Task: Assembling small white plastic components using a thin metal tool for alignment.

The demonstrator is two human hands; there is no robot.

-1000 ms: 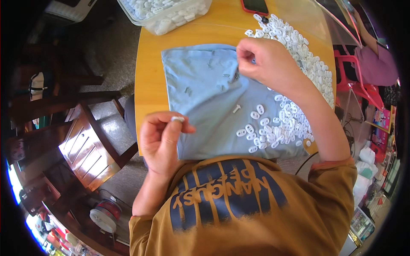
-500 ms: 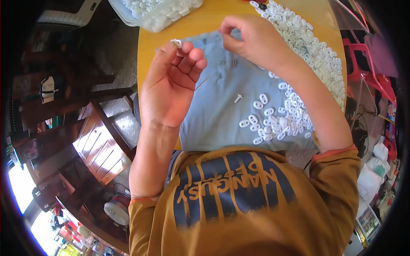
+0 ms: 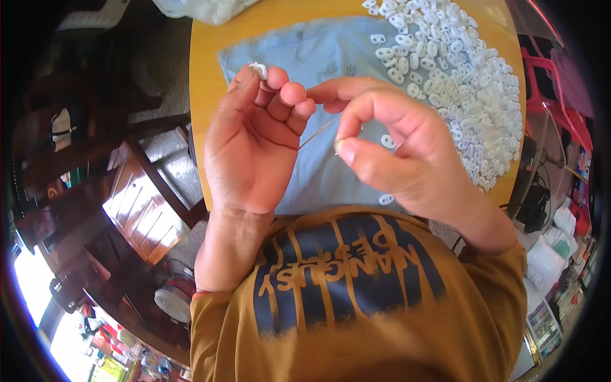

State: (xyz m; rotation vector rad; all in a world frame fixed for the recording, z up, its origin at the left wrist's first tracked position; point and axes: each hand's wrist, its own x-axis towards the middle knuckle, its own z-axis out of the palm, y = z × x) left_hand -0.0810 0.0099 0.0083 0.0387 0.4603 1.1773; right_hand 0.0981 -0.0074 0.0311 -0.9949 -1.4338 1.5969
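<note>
Round yellow wooden table below, pale blue cloth spread across it, heap of small white plastic pieces at its right. Left hand raised, fingertips pinching one small white plastic piece. Right hand pinching a thin metal needle, slanted between both hands.

I see a clear plastic bag with white pieces at the desk's far edge, and colourful packages stacked at far right.
</note>
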